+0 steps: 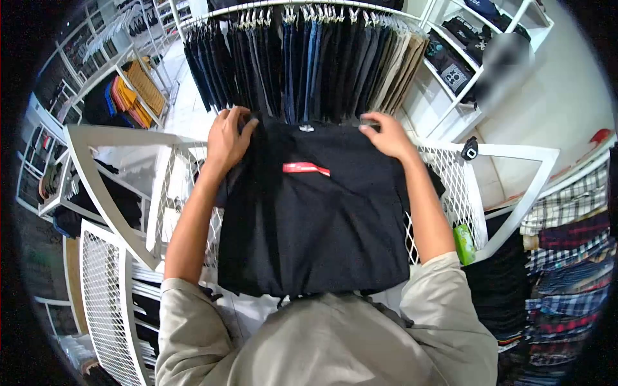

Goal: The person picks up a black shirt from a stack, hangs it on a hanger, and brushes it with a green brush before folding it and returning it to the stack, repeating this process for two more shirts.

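Note:
A black shirt (315, 219) is spread over a white mesh-topped stand in front of me, its lower edge near my body. It has a white neck tag (306, 128) at the far edge and a red strip with white marks (306, 168) on its upper part. My left hand (230, 138) is at the shirt's far left corner, fingers curled and thumb against the dark cloth. My right hand (388, 136) is at the far right corner, its thumb and forefinger on either side of the cloth's edge. The shirt's sleeves are mostly hidden.
The white metal frame (515, 153) rises at both sides, with a small black device (470, 149) on its right bar. A green packet (463, 244) lies at right. Hanging trousers (309, 64) stand ahead. Folded plaid shirts (566, 257) are stacked at far right.

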